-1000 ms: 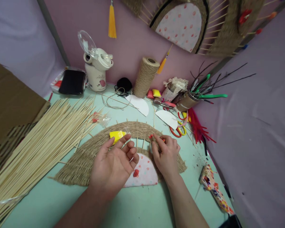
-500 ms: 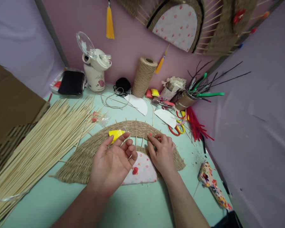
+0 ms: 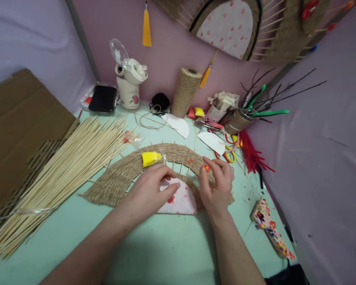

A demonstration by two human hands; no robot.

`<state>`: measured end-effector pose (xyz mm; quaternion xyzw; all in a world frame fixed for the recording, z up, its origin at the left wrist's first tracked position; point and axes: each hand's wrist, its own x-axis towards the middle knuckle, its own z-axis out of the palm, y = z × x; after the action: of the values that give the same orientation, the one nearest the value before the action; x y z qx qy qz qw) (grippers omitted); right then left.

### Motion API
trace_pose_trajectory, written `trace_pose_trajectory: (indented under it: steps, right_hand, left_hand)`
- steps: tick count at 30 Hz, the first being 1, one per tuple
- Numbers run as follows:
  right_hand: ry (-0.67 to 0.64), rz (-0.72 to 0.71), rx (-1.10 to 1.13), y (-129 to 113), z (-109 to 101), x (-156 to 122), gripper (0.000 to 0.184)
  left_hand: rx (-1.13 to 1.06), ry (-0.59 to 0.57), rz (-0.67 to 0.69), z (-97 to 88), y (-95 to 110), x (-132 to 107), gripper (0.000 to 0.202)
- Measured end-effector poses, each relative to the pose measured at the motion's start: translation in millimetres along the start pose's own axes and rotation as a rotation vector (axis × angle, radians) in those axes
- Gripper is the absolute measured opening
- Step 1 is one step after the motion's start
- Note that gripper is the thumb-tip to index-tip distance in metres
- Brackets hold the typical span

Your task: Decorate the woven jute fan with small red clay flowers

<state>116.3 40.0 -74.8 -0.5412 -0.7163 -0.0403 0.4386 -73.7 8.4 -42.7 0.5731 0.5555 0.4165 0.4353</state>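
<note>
A woven twine arch (image 3: 121,176) with thin sticks through it lies on the table, a red-dotted white fabric half-circle (image 3: 182,198) at its inner edge. My left hand (image 3: 152,186), palm down, hovers over the arch and fabric with thumb and fingers apart, holding nothing. Beyond its knuckles a yellow clay packet (image 3: 152,158) rests on the weave. A small red flower with a yellow centre (image 3: 207,168) sits on the band between the parted thumb and index finger of my right hand (image 3: 218,186). Left of it are small red pieces (image 3: 190,160). On the fabric is a red lump (image 3: 171,199), partly behind my left thumb.
A bundle of thin sticks (image 3: 62,174) and cardboard (image 3: 26,107) cover the left side. Along the back stand a white bottle (image 3: 129,91), a twine spool (image 3: 185,93) and a tool holder (image 3: 239,122). Scissors (image 3: 231,156) lie behind my right hand; a patterned glue gun (image 3: 269,227) lies right.
My left hand has turned from palm up to palm down. My right hand has shifted right, uncovering the red flower and the red pieces. The view has shifted slightly.
</note>
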Motion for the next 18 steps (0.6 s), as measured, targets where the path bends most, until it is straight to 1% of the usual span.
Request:
trace_pose_trajectory:
  steps: [1,2,5,6,7,9,11,13,15,17,18]
  right_hand:
    - [-0.005,-0.004,0.013,-1,-2,0,0.024]
    - [-0.015,-0.007,0.023,-2,-3,-1,0.023]
    - [-0.073,-0.014,0.037,-5,-4,-3,0.021]
    - [-0.090,-0.016,0.042,-5,-4,-4,0.021]
    - [-0.111,-0.020,0.049,-6,-4,-4,0.020]
    - [-0.152,-0.028,0.074,-8,-5,-5,0.019]
    - [-0.200,-0.030,0.130,-9,-6,-4,0.017]
    - [-0.280,-0.004,0.240,-11,-9,-3,0.016]
    - [-0.388,0.049,0.400,-13,-11,-1,0.016]
    - [-0.489,0.109,0.542,-16,-13,0,0.015]
    - [-0.521,0.136,0.589,-16,-14,0,0.015]
  left_hand:
    - [0.080,-0.033,0.055,-3.4,-4,-1,0.009]
    - [0.139,-0.093,0.080,-6.5,-8,-2,0.011]
    - [0.275,-0.256,0.106,-11.4,-18,-5,0.015]
    - [0.300,-0.283,0.116,-11.1,-20,-5,0.014]
    - [0.311,-0.289,0.131,-10.1,-22,-5,0.012]
    - [0.293,-0.256,0.165,-7.2,-21,-4,0.007]
    - [0.259,-0.234,0.174,-4.8,-17,-3,0.008]
    - [0.219,-0.251,0.113,-3.8,-11,0,0.008]
    - [0.111,-0.252,-0.024,-4.1,-3,2,0.008]
    - [-0.045,-0.211,-0.151,-4.3,3,3,0.009]
    - [-0.112,-0.187,-0.181,-4.2,5,4,0.010]
